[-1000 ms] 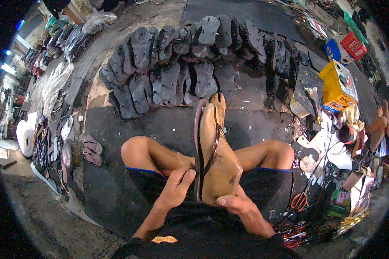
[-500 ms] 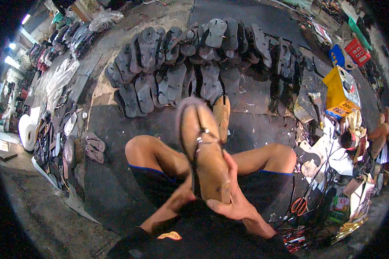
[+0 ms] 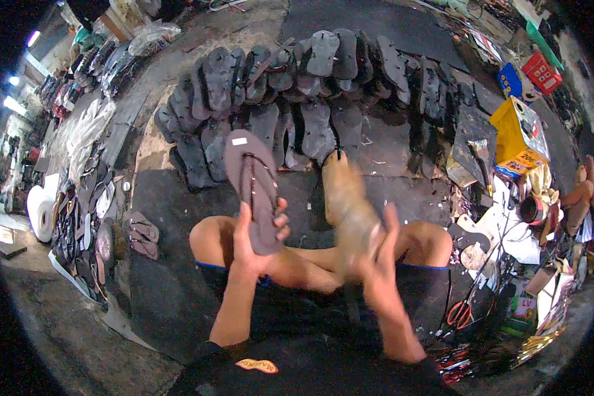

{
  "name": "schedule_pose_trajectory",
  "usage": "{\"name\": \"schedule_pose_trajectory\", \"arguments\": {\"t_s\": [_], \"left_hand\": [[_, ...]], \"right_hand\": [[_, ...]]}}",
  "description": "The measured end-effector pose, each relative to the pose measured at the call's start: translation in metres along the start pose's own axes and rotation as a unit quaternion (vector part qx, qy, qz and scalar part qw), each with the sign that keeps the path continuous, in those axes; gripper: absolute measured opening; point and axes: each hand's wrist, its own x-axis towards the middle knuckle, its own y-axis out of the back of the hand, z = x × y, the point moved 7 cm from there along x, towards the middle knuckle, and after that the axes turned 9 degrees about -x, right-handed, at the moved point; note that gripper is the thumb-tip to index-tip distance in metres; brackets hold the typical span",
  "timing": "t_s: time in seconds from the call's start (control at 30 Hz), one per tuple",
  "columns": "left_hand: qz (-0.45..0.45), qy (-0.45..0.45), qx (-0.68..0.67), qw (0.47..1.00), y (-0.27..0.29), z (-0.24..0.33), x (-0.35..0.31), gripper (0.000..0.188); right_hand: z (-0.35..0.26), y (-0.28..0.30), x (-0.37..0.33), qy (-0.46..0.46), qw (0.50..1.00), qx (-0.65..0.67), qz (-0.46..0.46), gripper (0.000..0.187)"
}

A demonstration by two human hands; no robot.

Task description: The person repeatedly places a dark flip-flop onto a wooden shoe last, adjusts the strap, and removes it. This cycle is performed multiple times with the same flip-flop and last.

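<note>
A mauve-brown flip-flop point(image 3: 263, 198) with dark thong straps and a small white label at one end stands raised in my left hand point(image 3: 249, 245), thumb on one edge and fingers wrapped round the other. My right hand point(image 3: 379, 264) is closed around a tan wooden shoe last point(image 3: 355, 221), blurred by motion. The two are apart. Behind the held last, a second tan wooden last point(image 3: 330, 188) rests on the dark mat, with a black slot at its far end.
Several dark soles point(image 3: 221, 79) are stacked in an arc beyond my crossed legs. A finished pair of flip-flops point(image 3: 144, 235) lies at left. To the right are a yellow can point(image 3: 518, 138), scraps and orange-handled scissors point(image 3: 459, 313). A white roll point(image 3: 43, 211) stands at far left.
The flip-flop has come off the wooden last. It has moved left in my left hand, while my right hand has shifted right with the last.
</note>
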Motion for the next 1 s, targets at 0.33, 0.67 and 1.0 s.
{"name": "schedule_pose_trajectory", "arguments": {"t_s": [0.33, 0.67, 1.0], "left_hand": [[-0.128, 0.136, -0.026, 0.982, -0.069, -0.062, -0.027, 0.091], [-0.095, 0.266, 0.202, 0.938, -0.063, -0.108, -0.045, 0.07], [0.406, -0.507, 0.313, 0.692, 0.027, 0.279, -0.21, 0.052]], "right_hand": [[0.079, 0.073, 0.126, 0.122, 0.85, -0.5, 0.108, 0.085], [-0.129, -0.019, 0.143, 0.164, 0.923, -0.301, -0.175, 0.103], [0.139, 0.295, 0.272, -0.031, 0.642, -0.762, 0.079, 0.106]]}}
